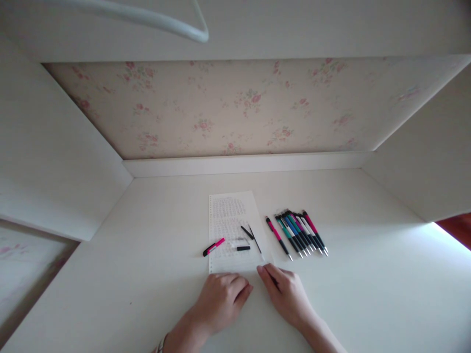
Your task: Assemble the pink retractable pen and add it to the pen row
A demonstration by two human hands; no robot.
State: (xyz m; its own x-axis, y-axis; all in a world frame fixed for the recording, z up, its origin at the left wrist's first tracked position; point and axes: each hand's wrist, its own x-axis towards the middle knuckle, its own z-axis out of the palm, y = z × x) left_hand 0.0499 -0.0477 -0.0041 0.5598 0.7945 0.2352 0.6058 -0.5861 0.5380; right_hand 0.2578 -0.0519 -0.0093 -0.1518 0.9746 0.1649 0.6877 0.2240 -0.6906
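Observation:
My left hand (225, 298) rests at the near edge of a written sheet of paper (245, 202), its fingers curled under; whatever they hold, if anything, is hidden. To its right, my right hand (286, 290) is closed, thumb against fingers, with a dark spot showing between them that I cannot identify. On the sheet lie a thin black pen refill (255, 240), a short black tube (243, 248) and another black piece (247, 232). Small pale parts (240, 239) lie among them, too small to name. A pink and black upper pen barrel (214, 247) crosses the sheet's left edge.
Right of the sheet, a pink pen (278, 238) lies beside a row of several pens (300, 233) in various colours. White panels (47, 132) flank the white desk (147, 220). A pale bent tube (162, 22) hangs overhead, before flowered wallpaper (221, 108).

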